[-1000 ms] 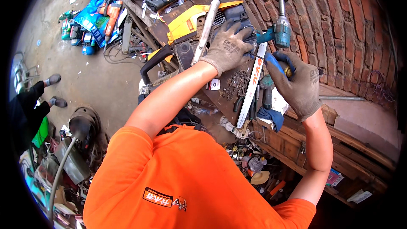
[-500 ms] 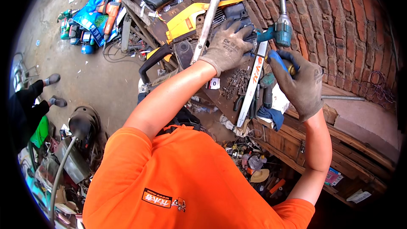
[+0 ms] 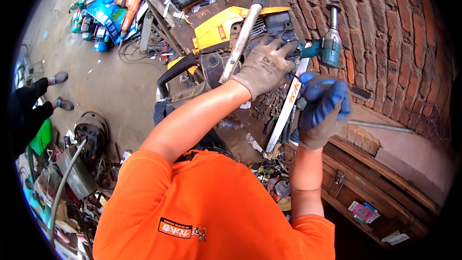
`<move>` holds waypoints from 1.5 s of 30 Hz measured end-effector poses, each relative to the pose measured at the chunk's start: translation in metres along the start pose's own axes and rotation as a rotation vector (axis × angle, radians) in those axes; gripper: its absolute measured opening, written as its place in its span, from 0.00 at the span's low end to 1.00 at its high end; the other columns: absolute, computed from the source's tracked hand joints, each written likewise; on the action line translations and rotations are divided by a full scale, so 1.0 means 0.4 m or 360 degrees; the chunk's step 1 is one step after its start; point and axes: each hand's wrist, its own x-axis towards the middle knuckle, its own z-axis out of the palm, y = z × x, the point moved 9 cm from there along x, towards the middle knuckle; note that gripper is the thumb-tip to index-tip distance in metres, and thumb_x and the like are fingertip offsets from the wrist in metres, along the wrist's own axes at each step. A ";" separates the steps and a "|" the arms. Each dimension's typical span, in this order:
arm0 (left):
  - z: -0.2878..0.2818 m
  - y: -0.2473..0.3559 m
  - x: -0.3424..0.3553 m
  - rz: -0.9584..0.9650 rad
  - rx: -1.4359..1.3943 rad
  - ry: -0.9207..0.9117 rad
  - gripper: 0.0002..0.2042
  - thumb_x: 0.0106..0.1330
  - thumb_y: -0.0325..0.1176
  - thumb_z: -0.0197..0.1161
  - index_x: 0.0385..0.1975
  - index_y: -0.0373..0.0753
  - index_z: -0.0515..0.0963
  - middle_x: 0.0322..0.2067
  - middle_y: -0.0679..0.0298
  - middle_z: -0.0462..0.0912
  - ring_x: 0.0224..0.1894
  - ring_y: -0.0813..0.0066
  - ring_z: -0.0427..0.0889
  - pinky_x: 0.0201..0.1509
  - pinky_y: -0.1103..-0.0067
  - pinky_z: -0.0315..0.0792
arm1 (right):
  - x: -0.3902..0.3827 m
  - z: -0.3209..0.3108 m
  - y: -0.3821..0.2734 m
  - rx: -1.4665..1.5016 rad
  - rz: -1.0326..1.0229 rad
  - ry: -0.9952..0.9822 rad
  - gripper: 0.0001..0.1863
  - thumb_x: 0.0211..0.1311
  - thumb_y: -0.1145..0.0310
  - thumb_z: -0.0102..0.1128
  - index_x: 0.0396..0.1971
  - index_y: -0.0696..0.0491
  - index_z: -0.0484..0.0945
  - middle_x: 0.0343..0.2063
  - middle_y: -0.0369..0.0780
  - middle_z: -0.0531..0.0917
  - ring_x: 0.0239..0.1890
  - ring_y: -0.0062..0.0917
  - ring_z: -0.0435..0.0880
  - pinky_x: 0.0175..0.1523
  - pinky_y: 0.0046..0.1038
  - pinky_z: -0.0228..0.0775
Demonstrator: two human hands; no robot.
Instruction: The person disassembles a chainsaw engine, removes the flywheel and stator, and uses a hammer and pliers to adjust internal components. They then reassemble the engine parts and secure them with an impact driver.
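A chainsaw with a yellow cover (image 3: 214, 33) and black rear handle (image 3: 166, 79) lies on the bench, a silver tube with a dark grip (image 3: 243, 38) running across its top. My left hand (image 3: 267, 65), in a grey-brown work glove, rests on the saw body with its fingers spread. My right hand (image 3: 322, 108), gloved with blue palm and fingers, is closed round a screwdriver handle that it hides. The thin dark shaft (image 3: 293, 75) points at the saw beside my left fingertips. Below lies a white guide bar (image 3: 288, 106); whether it is joined to the saw I cannot tell.
A teal impact wrench (image 3: 331, 48) with a long socket stands by the brick wall (image 3: 380, 24). A loose chain (image 3: 264, 106) lies near the bar. Power tools (image 3: 130, 12) lie on the floor at far left, where a person's legs (image 3: 36, 96) show. Wooden drawers (image 3: 356, 178) stand right.
My right hand has turned over, so its blue fingers now face up, and has come slightly nearer the saw. My left hand stays on the saw. The whole view has shifted slightly.
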 end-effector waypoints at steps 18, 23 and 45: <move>0.014 -0.006 0.008 0.0014 0.0060 -0.0161 0.19 0.47 0.54 0.77 0.36 0.52 0.89 0.59 0.63 0.78 0.63 0.57 0.75 0.70 0.58 0.67 | 0.100 0.026 -0.110 -0.1284 -0.0194 -0.1068 0.14 0.57 0.62 0.69 0.36 0.57 0.81 0.27 0.46 0.85 0.28 0.39 0.85 0.40 0.34 0.78; 0.004 -0.007 0.000 -0.0001 0.0086 -0.0098 0.19 0.47 0.52 0.77 0.37 0.51 0.88 0.60 0.63 0.77 0.65 0.56 0.74 0.71 0.57 0.65 | 0.073 0.059 -0.135 -0.2044 -0.0507 -0.1499 0.16 0.63 0.66 0.66 0.49 0.53 0.77 0.36 0.45 0.83 0.42 0.40 0.84 0.54 0.42 0.73; -0.012 0.026 0.037 -0.0268 -0.0876 -0.0968 0.22 0.67 0.44 0.63 0.57 0.39 0.79 0.41 0.51 0.87 0.43 0.59 0.87 0.50 0.67 0.78 | 0.043 0.060 -0.160 -0.2123 -0.0956 -0.1407 0.23 0.59 0.62 0.65 0.55 0.50 0.79 0.40 0.48 0.84 0.45 0.43 0.86 0.50 0.43 0.78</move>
